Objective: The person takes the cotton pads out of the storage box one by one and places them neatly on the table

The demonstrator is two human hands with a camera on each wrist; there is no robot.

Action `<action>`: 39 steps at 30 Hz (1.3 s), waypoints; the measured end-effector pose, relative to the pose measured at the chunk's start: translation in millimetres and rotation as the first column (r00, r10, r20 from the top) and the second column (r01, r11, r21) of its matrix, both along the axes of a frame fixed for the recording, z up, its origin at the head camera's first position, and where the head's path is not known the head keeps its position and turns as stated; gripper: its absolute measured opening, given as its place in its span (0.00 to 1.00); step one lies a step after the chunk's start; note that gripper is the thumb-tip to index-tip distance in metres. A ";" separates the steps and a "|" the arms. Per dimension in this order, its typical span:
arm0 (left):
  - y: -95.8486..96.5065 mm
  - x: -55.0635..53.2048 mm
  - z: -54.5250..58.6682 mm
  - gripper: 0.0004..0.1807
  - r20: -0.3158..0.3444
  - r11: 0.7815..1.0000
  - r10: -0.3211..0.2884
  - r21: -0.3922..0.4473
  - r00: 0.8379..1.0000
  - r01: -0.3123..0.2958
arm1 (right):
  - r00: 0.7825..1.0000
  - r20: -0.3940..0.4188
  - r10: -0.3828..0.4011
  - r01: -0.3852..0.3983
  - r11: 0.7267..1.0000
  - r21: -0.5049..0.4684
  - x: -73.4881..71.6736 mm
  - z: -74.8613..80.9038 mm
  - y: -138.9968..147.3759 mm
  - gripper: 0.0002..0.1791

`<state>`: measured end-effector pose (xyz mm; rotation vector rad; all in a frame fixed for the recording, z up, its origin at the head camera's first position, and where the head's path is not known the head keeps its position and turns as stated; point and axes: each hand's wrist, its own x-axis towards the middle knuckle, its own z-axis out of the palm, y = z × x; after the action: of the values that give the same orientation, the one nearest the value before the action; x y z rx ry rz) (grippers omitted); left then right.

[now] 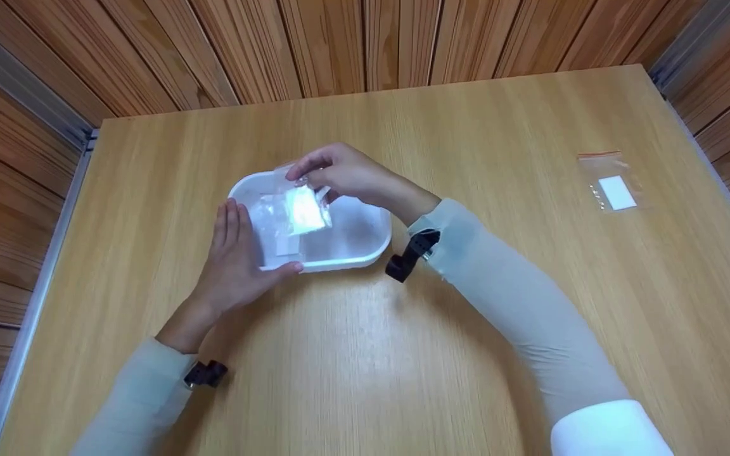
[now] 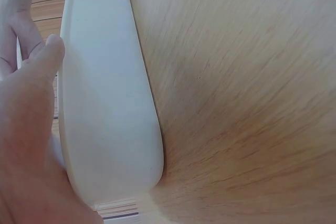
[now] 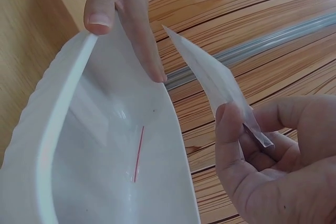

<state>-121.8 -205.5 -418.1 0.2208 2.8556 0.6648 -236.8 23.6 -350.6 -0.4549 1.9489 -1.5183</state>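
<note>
A white plastic basin (image 1: pixel 355 244) stands on the table. My left hand (image 1: pixel 233 259) rests on its left end, fingers straight along the rim and thumb on the front rim. Over the basin my right hand (image 1: pixel 346 174) pinches a small clear zip bag (image 1: pixel 308 212) with a white insert, tilted in the right wrist view between thumb and fingers. Beneath it, inside the basin, lies another clear bag with a white piece (image 1: pixel 288 245). A red zip line (image 3: pixel 138 153) shows there in the right wrist view. The held bag partly covers it in the head view.
A further clear zip bag (image 1: pixel 609 182) with a red strip and a white rectangle lies at the table's right side. Wood-plank walls (image 1: pixel 333 47) and metal rails (image 1: pixel 35 297) border the wooden tabletop (image 1: pixel 339 380).
</note>
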 end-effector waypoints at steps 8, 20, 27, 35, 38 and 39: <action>0.4 1.2 1.4 0.75 0.009 1.000 0.005 -0.026 1.000 -0.005 | 1.000 0.005 0.004 -0.004 1.000 0.010 -1.0 2.9 17.6 0.13; 1.9 1.2 0.8 0.75 0.003 0.998 0.014 -0.056 1.000 -0.014 | 1.000 0.024 -0.003 0.002 0.999 0.034 -5.1 4.7 53.9 0.14; 2.4 -0.8 0.8 0.74 -0.006 0.998 0.007 -0.055 1.000 -0.008 | 1.000 -0.002 -0.014 0.014 1.000 0.016 -10.0 0.6 81.4 0.15; 2.4 -0.2 0.4 0.74 0.002 0.999 0.010 -0.051 1.000 -0.010 | 1.000 -0.008 -0.019 0.019 0.999 0.033 -13.0 -2.6 120.1 0.15; 2.4 0.3 0.6 0.74 0.004 0.999 0.009 -0.052 1.000 -0.009 | 0.999 -0.017 -0.038 0.039 0.998 0.046 -15.5 -3.8 136.1 0.16; 2.4 0.5 0.7 0.74 0.004 0.999 0.009 -0.052 1.000 -0.009 | 0.999 -0.020 -0.045 0.046 0.998 0.048 -16.2 -4.2 141.3 0.16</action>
<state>-121.2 -203.1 -417.4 0.1990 2.8674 0.5917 -253.0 164.9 -354.8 -0.4081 2.0182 -1.4962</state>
